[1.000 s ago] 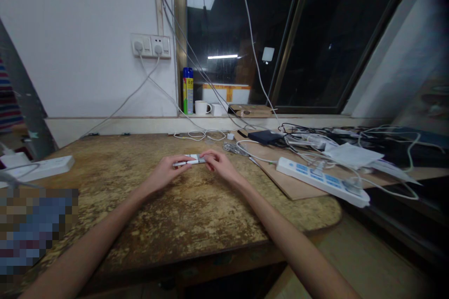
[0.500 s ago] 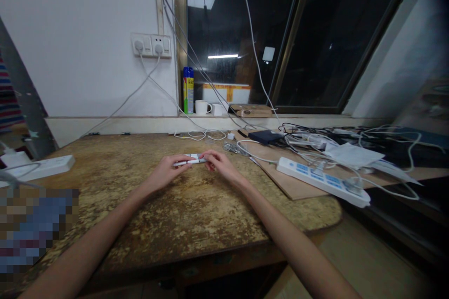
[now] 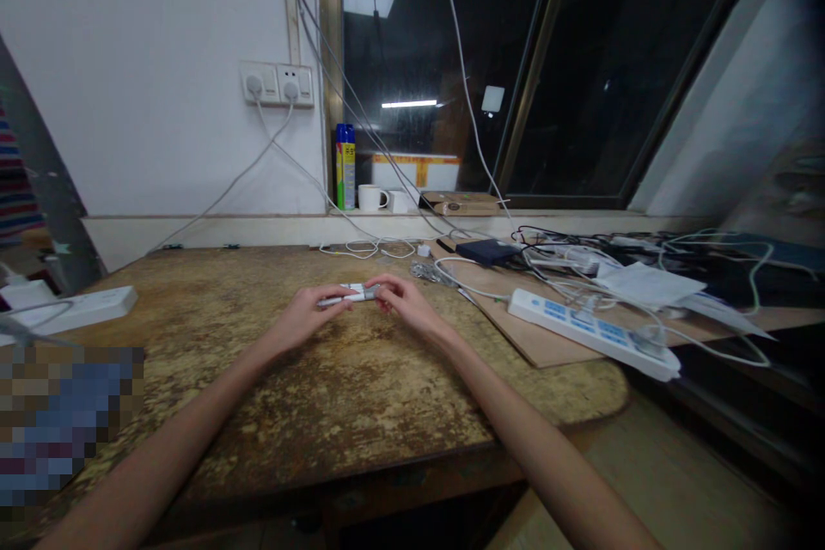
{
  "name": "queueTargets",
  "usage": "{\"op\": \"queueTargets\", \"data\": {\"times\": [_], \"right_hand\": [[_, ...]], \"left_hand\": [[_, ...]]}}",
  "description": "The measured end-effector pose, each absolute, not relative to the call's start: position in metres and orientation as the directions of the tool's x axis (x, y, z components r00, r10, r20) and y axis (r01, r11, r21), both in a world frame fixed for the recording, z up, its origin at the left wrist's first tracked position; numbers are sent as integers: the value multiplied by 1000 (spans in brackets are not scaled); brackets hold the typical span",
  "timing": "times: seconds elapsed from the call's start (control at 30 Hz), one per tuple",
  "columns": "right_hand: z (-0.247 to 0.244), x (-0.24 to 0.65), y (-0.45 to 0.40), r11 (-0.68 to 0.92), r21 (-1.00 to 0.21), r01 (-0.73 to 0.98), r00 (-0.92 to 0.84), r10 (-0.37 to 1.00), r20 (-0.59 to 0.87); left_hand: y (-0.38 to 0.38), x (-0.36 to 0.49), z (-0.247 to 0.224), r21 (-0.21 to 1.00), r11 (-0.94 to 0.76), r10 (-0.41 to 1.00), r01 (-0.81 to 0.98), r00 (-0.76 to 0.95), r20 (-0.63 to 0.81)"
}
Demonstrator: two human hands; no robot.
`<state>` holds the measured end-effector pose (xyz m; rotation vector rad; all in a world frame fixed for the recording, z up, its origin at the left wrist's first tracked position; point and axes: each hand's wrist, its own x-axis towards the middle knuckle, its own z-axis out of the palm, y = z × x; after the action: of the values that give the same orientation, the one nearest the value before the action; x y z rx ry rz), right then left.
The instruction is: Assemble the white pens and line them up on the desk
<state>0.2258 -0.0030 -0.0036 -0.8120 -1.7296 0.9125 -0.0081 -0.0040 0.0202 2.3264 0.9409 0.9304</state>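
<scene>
slim white sticks [image 3: 351, 296], smooth, btwn l hand [image 3: 309, 314] & r hand [image 3: 400, 306].

Looks like a makeshift indoor workspace, with a worn wooden table [image 3: 380, 378], power strip [image 3: 589, 335] and tangled cables [image 3: 560, 262]

There are two bare hands [image 3: 400, 302], two long white plastic power strips [image 3: 593, 333], two round white wall plugs [image 3: 290, 92], one white handled mug [image 3: 369, 198], one blue-capped spray can [image 3: 345, 168] and one flat brown cardboard box [image 3: 461, 204]. The slim white pen-like items [image 3: 353, 297] are too hidden to count.
</scene>
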Motion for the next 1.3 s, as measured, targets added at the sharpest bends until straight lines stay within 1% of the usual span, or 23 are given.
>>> {"op": "queueTargets", "data": {"times": [0.13, 0.3, 0.5, 0.67, 0.73, 0.9, 0.97, 1.07, 1.17, 1.23, 1.3], "right_hand": [[-6, 225, -1, 481, -869, 115, -305, 850, 430], [-5, 226, -2, 496, -862, 109, -306, 842, 445], [-4, 226, -4, 511, -851, 119, -335, 828, 450], [-6, 224, -2, 522, -842, 135, -315, 828, 463], [-6, 224, -3, 538, -829, 153, -311, 822, 477], [-4, 225, -8, 576, -803, 152, -364, 788, 496], [-4, 226, -7, 551, -824, 130, -364, 800, 477], [-4, 225, -7, 482, -875, 40, -378, 818, 434], [-2, 220, -10, 442, -897, -28, -428, 805, 410], [0, 214, -12, 448, -894, -29, -445, 795, 413], [1, 206, -12, 463, -886, -24, -422, 799, 429]], "left_hand": [[-4, -8, 20, 633, -666, 723, 396, 553, 415], [-7, -7, 22, 648, -643, 747, 409, 523, 411], [-3, -8, 19, 639, -651, 738, 410, 539, 406], [-1, -8, 16, 658, -627, 756, 418, 530, 384], [-1, -8, 16, 652, -633, 754, 418, 523, 397], [-4, -11, 23, 617, -664, 737, 423, 509, 444], [-5, -11, 25, 647, -628, 767, 433, 487, 418], [-6, -6, 26, 777, -473, 865, 415, 385, 321], [-6, -1, 24, 899, -325, 932, 293, 258, 253], [-5, 1, 22, 930, -301, 939, 210, 238, 250], [-4, 3, 20, 932, -316, 923, 175, 282, 261]]}}
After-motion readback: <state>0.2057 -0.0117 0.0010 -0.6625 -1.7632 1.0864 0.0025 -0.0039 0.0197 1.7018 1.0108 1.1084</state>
